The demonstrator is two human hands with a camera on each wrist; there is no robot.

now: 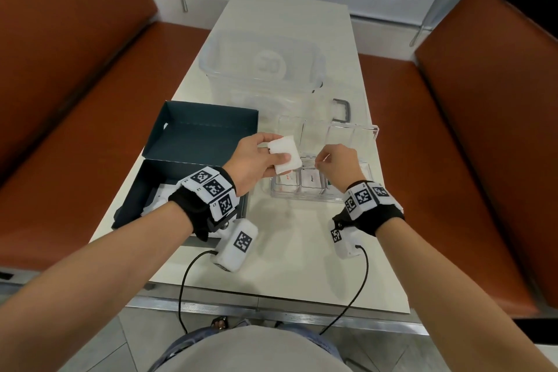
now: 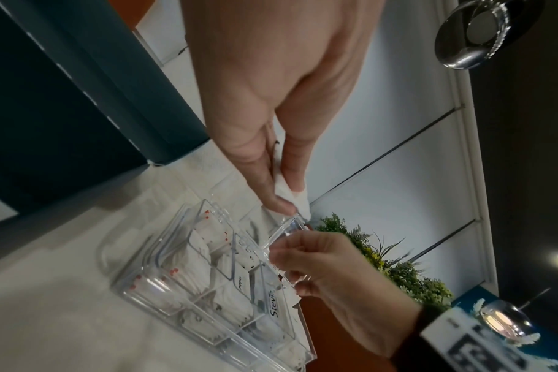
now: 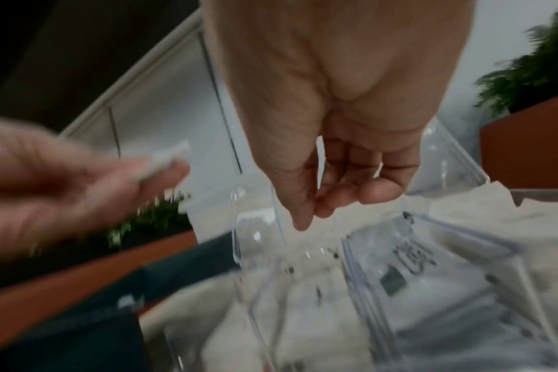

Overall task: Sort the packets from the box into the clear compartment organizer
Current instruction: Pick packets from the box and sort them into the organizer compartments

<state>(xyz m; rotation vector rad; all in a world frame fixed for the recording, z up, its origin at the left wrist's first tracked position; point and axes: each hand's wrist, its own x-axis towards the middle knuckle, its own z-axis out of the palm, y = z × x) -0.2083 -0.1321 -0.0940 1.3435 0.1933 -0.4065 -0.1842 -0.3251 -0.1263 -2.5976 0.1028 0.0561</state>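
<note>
My left hand (image 1: 276, 148) pinches a small stack of white packets (image 1: 287, 151) between thumb and fingers, above the left end of the clear compartment organizer (image 1: 302, 199). The left wrist view shows the packets (image 2: 300, 201) squeezed at the fingertips (image 2: 281, 205) over the organizer (image 2: 137, 289). My right hand (image 1: 321, 160) hovers over the organizer's middle with fingers curled, seemingly pinching a clear lid flap (image 3: 255, 226). Printed packets (image 1: 311, 181) lie in the compartments. The dark teal box (image 1: 142, 190) sits open at the left, white packets (image 1: 160, 193) inside.
A large clear storage tub (image 1: 262, 63) stands behind the organizer, and a grey handle (image 1: 344, 109) lies to its right. Orange benches (image 1: 75, 100) flank the narrow white table (image 1: 290, 251). The box's raised lid (image 1: 196, 133) stands beside my left hand.
</note>
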